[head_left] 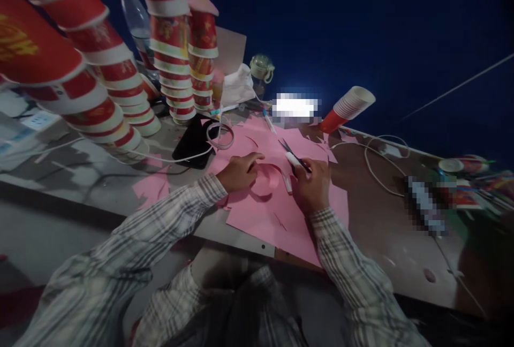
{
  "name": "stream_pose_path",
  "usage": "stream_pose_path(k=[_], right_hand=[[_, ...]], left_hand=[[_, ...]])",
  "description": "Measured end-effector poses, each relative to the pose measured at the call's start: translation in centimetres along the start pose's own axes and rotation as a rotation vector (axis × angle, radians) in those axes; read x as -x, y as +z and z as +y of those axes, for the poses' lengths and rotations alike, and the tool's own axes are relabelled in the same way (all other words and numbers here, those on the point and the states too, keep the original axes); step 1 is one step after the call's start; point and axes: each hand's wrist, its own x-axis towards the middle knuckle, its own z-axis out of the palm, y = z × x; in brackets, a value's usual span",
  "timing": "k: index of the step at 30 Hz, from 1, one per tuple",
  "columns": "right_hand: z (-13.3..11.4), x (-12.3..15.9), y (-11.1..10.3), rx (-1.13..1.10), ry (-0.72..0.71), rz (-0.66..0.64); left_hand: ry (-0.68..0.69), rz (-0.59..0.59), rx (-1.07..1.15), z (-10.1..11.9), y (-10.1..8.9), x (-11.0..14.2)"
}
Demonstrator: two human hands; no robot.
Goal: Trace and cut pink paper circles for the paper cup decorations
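Scissors with dark blades point away from me, gripped in my right hand. A white piece lies along their blades near my fingers; I cannot tell what it is. My left hand has its index finger stretched forward, while the other fingers and thumb close at the edge of a curled pink paper piece. Under both hands spread several pink paper sheets, overlapping the table's front edge. Between the hands lies a white pen, and farther back a blue-tipped pen.
Tall stacks of red and white paper cups stand at the left. A black phone with a white cable lies beside the paper. One cup stack leans at the back right. A bottle and a lidded jar stand behind.
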Motion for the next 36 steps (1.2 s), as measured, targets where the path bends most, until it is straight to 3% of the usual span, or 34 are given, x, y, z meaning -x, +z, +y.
stream_pose_path(k=[1, 4, 7, 9, 15, 22, 26, 31, 36], right_hand=[[-0.5, 0.1, -0.2, -0.075, -0.003, 0.008], [-2.3, 0.7, -0.6, -0.321, -0.073, -0.172], [-4.1, 1.2, -1.1, -0.307, -0.251, -0.2], [-4.9, 1.4, -1.4, -0.299, -0.279, -0.211], [-6.0, 2.0, -1.7, -0.437, -0.047, -0.408], [-5.7, 1.9, -1.3, -0.533, 0.108, -0.43], [-5.6, 1.7, -1.8, -0.871, 0.244, -0.542], [-5.9, 1.9, -1.8, -1.295, 0.556, -0.652], [-6.4, 1.9, -1.7, -1.495, 0.764, -0.716]], left_hand=[[0.002, 0.002, 0.005, 0.1, 0.0, 0.0], [-0.004, 0.013, 0.01, 0.4, 0.1, 0.2], [-0.003, 0.008, 0.024, 0.8, 0.2, 0.5], [0.013, 0.007, 0.027, 0.9, 0.4, 0.5], [0.055, 0.036, 0.037, 1.3, 0.9, 0.5], [0.047, 0.002, 0.152, 1.7, 0.6, 0.6], [0.012, 0.024, 0.232, 1.9, 0.5, 0.5], [0.015, 0.033, 0.21, 2.5, 0.6, 0.4], [0.014, 0.021, 0.14, 3.6, 0.9, 0.4]])
